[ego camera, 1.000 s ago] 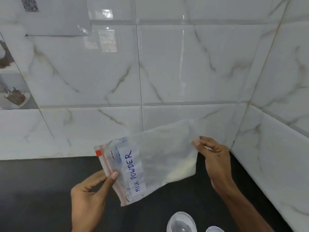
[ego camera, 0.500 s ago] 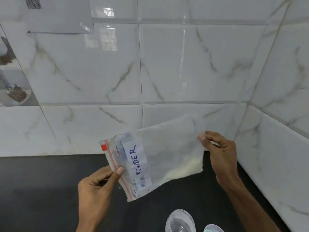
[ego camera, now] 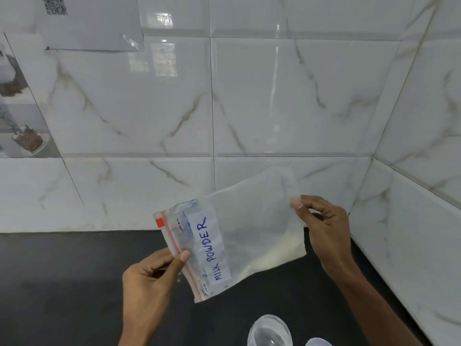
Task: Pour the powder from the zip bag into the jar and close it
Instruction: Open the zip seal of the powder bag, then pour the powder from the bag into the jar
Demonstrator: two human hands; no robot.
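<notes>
Two hands hold the zip bag in the air at lower centre of the frame, above the black counter. Your left hand is pinched shut on the sealed mouth edge, thumb pressed beside the red zip strip, while your right hand is clamped on the opposite bottom corner, thumb and forefinger together on the plastic. The bag lies stretched sideways between them, mouth end lower left, far end raised toward the right, and the pale powder has gathered along the lower edge near the right-hand corner. A white label reading MILK POWDER runs up the bag near the zip. Compared with half a second ago, very little has changed — both grips are the same and the bag keeps the same tilt, sitting only slightly further right and up in the frame. The clear jar stands open at the bottom edge of the frame, below the bag and well apart from it, with the edge of its lid just beside it — both cut off by the frame. White marble-look wall tiles fill the background.
</notes>
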